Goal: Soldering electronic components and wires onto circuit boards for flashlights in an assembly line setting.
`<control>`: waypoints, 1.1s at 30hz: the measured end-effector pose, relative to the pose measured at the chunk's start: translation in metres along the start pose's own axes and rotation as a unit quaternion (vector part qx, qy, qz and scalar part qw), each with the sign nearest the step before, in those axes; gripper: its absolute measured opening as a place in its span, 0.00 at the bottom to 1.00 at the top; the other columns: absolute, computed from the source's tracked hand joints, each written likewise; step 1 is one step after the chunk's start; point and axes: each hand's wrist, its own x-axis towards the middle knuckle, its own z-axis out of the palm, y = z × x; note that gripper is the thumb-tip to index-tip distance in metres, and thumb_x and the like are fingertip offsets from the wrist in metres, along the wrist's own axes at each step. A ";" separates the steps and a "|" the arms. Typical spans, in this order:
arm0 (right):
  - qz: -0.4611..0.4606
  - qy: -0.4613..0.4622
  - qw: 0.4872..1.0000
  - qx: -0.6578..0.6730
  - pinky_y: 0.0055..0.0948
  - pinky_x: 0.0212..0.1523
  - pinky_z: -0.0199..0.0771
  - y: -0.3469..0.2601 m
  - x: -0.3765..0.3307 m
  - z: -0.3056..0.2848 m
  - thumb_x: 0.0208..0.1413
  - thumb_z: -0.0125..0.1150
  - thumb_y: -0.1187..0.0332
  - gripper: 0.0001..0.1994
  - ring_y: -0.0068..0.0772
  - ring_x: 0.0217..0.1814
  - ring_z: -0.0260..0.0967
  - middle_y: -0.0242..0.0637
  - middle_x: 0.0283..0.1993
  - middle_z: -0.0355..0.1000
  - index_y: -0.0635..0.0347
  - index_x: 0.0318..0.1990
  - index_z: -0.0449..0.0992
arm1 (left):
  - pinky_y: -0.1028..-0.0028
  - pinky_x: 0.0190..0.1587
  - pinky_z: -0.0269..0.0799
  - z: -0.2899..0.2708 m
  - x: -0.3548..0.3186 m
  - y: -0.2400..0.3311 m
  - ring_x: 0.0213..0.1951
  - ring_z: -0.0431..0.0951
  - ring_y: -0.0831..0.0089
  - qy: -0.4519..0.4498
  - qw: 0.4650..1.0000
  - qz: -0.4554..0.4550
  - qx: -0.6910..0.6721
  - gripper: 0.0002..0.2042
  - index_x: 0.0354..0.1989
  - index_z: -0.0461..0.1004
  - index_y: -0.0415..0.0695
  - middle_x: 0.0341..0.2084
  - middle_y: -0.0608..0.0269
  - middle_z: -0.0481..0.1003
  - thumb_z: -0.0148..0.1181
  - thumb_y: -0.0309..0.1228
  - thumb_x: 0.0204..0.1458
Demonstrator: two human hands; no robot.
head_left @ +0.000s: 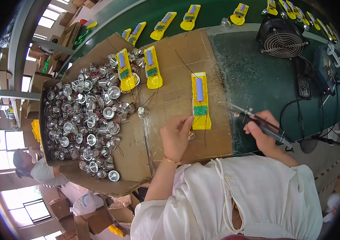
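While the right hand (263, 130) grips the iron (273, 133), its tip apart from the green board (200, 111), the left hand (175, 136) pinches thumb to forefinger by the board's left edge; whether it holds anything, I cannot tell. The board sits in a yellow shell (202, 125), beside the blue cell (199, 89), on cardboard (178, 98). Good work probably wants the shell braced, light brief contact, and heat kept off cell and skin. Beyond, a fan (283, 45) stands on the desk (254, 80).
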 end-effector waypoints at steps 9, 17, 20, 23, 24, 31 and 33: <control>0.014 -0.077 0.993 -0.092 0.20 0.26 0.68 -0.005 0.007 0.015 0.49 0.61 0.67 0.10 0.17 0.26 0.69 0.34 0.24 0.73 0.63 0.31 0.68 | 0.78 0.28 0.66 -0.004 0.011 0.013 0.24 0.70 0.77 -0.132 0.989 0.021 0.063 0.06 0.26 0.76 0.37 0.25 0.62 0.68 0.62 0.27 0.44; 0.056 -0.071 0.994 -0.062 0.19 0.25 0.68 -0.006 0.008 0.022 0.49 0.60 0.69 0.09 0.15 0.25 0.68 0.33 0.24 0.73 0.64 0.30 0.67 | 0.77 0.27 0.65 -0.002 0.020 0.015 0.24 0.69 0.75 -0.153 0.984 0.025 0.090 0.06 0.24 0.77 0.37 0.24 0.61 0.69 0.63 0.28 0.42; 0.068 -0.075 0.994 -0.050 0.18 0.25 0.67 -0.008 0.009 0.024 0.49 0.60 0.70 0.09 0.15 0.25 0.68 0.33 0.24 0.72 0.63 0.30 0.67 | 0.77 0.28 0.65 -0.002 0.021 0.014 0.24 0.69 0.75 -0.157 0.984 0.021 0.085 0.07 0.24 0.77 0.37 0.23 0.61 0.69 0.63 0.28 0.42; 0.010 -0.070 0.996 -0.063 0.19 0.22 0.66 -0.008 0.010 0.025 0.47 0.61 0.71 0.08 0.16 0.22 0.67 0.32 0.22 0.72 0.63 0.29 0.67 | 0.77 0.28 0.65 -0.003 0.023 0.014 0.24 0.69 0.74 -0.159 0.984 0.024 0.080 0.07 0.24 0.77 0.37 0.23 0.61 0.69 0.63 0.29 0.42; -0.034 -0.087 0.990 -0.109 0.19 0.21 0.66 -0.011 0.010 0.024 0.46 0.61 0.72 0.08 0.16 0.21 0.67 0.33 0.21 0.71 0.63 0.28 0.68 | 0.77 0.28 0.65 -0.003 0.023 0.013 0.24 0.69 0.74 -0.160 0.984 0.025 0.079 0.07 0.24 0.77 0.37 0.23 0.61 0.69 0.63 0.29 0.42; -0.221 -0.139 0.950 -0.169 0.22 0.19 0.62 -0.007 0.016 0.026 0.42 0.62 0.75 0.08 0.26 0.17 0.64 0.36 0.20 0.67 0.64 0.30 0.68 | 0.76 0.28 0.65 -0.004 0.024 0.010 0.25 0.69 0.74 -0.168 0.984 0.003 0.066 0.07 0.23 0.77 0.37 0.22 0.61 0.69 0.64 0.28 0.41; -0.252 -0.147 0.939 -0.182 0.22 0.19 0.62 -0.008 0.015 0.025 0.42 0.62 0.76 0.08 0.27 0.17 0.64 0.37 0.20 0.67 0.63 0.30 0.69 | 0.76 0.28 0.65 -0.003 0.025 0.007 0.25 0.69 0.73 -0.173 0.984 -0.007 0.041 0.07 0.23 0.77 0.36 0.22 0.61 0.69 0.64 0.28 0.41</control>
